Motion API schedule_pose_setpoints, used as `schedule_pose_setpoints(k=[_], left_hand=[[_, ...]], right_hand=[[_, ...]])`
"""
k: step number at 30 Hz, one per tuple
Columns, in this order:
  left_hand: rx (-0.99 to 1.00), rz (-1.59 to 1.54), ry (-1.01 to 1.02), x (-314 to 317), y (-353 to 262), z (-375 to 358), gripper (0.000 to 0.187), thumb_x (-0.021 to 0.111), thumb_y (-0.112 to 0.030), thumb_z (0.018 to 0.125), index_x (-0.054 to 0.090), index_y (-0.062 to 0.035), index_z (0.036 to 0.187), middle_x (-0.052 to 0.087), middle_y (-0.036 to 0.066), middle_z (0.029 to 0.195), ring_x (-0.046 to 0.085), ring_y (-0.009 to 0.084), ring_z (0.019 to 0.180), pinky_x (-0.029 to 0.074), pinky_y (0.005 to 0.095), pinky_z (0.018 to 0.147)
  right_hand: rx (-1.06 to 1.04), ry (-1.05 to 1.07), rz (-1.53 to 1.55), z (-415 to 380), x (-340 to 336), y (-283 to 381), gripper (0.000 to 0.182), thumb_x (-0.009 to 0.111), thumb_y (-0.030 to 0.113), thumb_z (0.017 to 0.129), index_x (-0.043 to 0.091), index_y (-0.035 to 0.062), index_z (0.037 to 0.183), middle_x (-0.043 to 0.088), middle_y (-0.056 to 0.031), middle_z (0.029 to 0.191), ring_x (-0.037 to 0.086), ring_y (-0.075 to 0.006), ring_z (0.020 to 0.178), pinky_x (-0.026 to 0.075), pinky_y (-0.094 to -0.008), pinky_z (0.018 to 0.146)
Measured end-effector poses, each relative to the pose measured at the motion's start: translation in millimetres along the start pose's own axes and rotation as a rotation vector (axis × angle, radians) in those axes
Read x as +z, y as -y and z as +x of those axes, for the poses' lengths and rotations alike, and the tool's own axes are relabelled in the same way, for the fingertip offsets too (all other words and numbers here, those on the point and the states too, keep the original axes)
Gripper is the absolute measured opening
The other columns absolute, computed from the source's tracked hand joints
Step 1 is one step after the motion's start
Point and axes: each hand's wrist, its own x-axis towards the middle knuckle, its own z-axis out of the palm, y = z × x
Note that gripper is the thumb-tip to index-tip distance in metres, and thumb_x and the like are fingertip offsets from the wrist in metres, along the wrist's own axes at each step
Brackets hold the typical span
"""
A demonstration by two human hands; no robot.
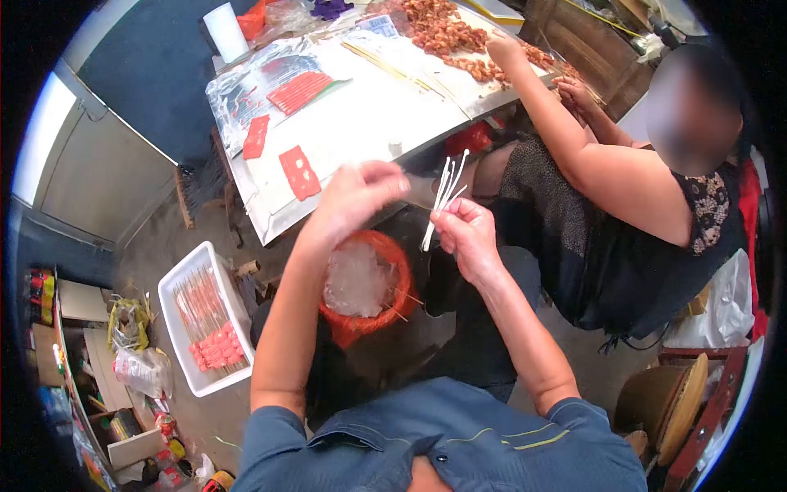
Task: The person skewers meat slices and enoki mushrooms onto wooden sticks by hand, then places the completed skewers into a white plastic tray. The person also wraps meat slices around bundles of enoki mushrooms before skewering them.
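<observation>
My right hand (pixel 467 238) is closed in a pinch round several thin white cotton swabs (pixel 447 189), which fan out upward from the fingertips. To the left of them my left hand (pixel 361 197) is raised and somewhat blurred, its fingers loosely bent and apart, with nothing visible in it. Just beyond the left hand, a flat red piece with pale spots (pixel 300 173) lies on the white table (pixel 361 123). Below and between my hands stands a bucket lined with an orange-red bag (pixel 402 271), with clear plastic (pixel 357 279) and a few thin sticks in it.
A white tray (pixel 208 328) of red-ended sticks (pixel 215 324) sits on the floor at left. More red strips (pixel 299 93) rest on foil. At right, a seated person (pixel 611 180) reaches toward a heap of reddish-brown pieces (pixel 443 33). A wooden stool (pixel 664 402) is at lower right.
</observation>
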Motion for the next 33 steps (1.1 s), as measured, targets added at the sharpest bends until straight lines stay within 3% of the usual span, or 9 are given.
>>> schedule_pose_setpoints(k=[5, 7, 11, 16, 21, 25, 28, 30, 33], left_hand=[[-0.005, -0.284, 0.290, 24.8, 30.7, -33.2, 0.025, 0.073, -0.011, 0.083, 0.069, 0.0028, 0.103, 0.069, 0.003, 0.087, 0.062, 0.0085, 0.077, 0.050, 0.0231, 0.070], [-0.004, -0.153, 0.202, 26.8, 32.1, -41.6, 0.019, 0.072, -0.011, 0.083, 0.070, 0.0018, 0.097, 0.069, 0.003, 0.082, 0.061, 0.0075, 0.072, 0.050, 0.0228, 0.067], [-0.094, -0.083, 0.204, 22.8, 29.3, -58.8, 0.013, 0.071, -0.011, 0.084, 0.071, 0.0002, 0.092, 0.068, 0.002, 0.079, 0.060, 0.0066, 0.066, 0.049, 0.0232, 0.062], [-0.020, -0.574, -0.039, 31.6, 54.5, -69.1, 0.011, 0.070, -0.012, 0.087, 0.070, -0.0012, 0.091, 0.066, 0.003, 0.075, 0.059, 0.0096, 0.061, 0.048, 0.0236, 0.057], [-0.047, -0.939, -0.189, 50.1, 61.7, -78.0, 0.009, 0.069, -0.009, 0.088, 0.069, -0.0016, 0.092, 0.066, 0.004, 0.079, 0.060, 0.0116, 0.067, 0.049, 0.0265, 0.062], [-0.088, -1.026, -0.191, 61.0, 64.9, -85.9, 0.010, 0.069, -0.011, 0.089, 0.067, -0.0023, 0.093, 0.066, 0.002, 0.081, 0.058, 0.0097, 0.069, 0.046, 0.0241, 0.060], [-0.081, -1.047, -0.134, 60.5, 62.5, -95.4, 0.012, 0.069, -0.013, 0.089, 0.067, -0.0021, 0.094, 0.062, -0.001, 0.076, 0.053, 0.0069, 0.064, 0.043, 0.0222, 0.058], [-0.086, -1.060, -0.113, 60.8, 58.3, -101.1, 0.013, 0.069, -0.014, 0.090, 0.067, -0.0019, 0.094, 0.060, -0.002, 0.075, 0.051, 0.0060, 0.063, 0.042, 0.0220, 0.057], [-0.179, -0.753, -0.278, 57.3, 58.9, -115.2, 0.012, 0.071, -0.014, 0.088, 0.069, -0.0021, 0.090, 0.055, -0.004, 0.069, 0.048, 0.0068, 0.059, 0.040, 0.0230, 0.055]], right_hand=[[-0.010, 0.116, -0.028, -6.2, 18.9, -3.9, 0.014, 0.073, 0.012, 0.084, 0.063, 0.0047, 0.079, 0.059, 0.0014, 0.064, 0.046, -0.0028, 0.049, 0.032, -0.0192, 0.042], [-0.010, 0.144, -0.030, -10.4, 21.7, -4.9, 0.013, 0.074, 0.013, 0.084, 0.064, 0.0046, 0.080, 0.061, 0.0007, 0.065, 0.047, -0.0023, 0.049, 0.032, -0.0186, 0.042], [-0.012, 0.182, -0.121, -22.5, 27.7, -1.9, 0.013, 0.073, 0.012, 0.085, 0.066, 0.0015, 0.090, 0.065, -0.0013, 0.073, 0.056, -0.0049, 0.059, 0.043, -0.0193, 0.052], [-0.245, 0.149, -0.232, -32.4, 27.5, -13.4, 0.034, 0.073, 0.011, 0.086, 0.063, -0.0043, 0.115, 0.066, -0.0061, 0.104, 0.063, -0.0081, 0.080, 0.053, -0.0227, 0.069], [-0.328, 0.199, -0.279, -52.1, 36.7, -22.7, 0.030, 0.073, 0.010, 0.084, 0.065, -0.0017, 0.111, 0.067, -0.0060, 0.099, 0.064, -0.0089, 0.080, 0.053, -0.0239, 0.068], [-0.468, 0.079, -0.438, -56.7, 44.3, -22.7, 0.021, 0.072, 0.005, 0.083, 0.069, -0.0004, 0.103, 0.068, -0.0060, 0.083, 0.063, -0.0079, 0.071, 0.051, -0.0241, 0.064], [-0.578, 0.072, -0.516, -59.8, 42.8, -19.7, 0.015, 0.070, 0.004, 0.083, 0.070, -0.0008, 0.097, 0.067, -0.0053, 0.079, 0.061, -0.0071, 0.068, 0.049, -0.0228, 0.060], [-0.520, 0.094, -0.460, -58.9, 38.3, -23.6, 0.009, 0.070, 0.004, 0.083, 0.070, -0.0010, 0.090, 0.067, -0.0048, 0.076, 0.059, -0.0058, 0.065, 0.047, -0.0218, 0.058], [-0.393, 0.105, -0.503, -58.4, 25.2, -24.9, 0.005, 0.070, 0.001, 0.085, 0.068, -0.0006, 0.089, 0.064, 0.0014, 0.080, 0.058, -0.0033, 0.068, 0.045, -0.0185, 0.061]])
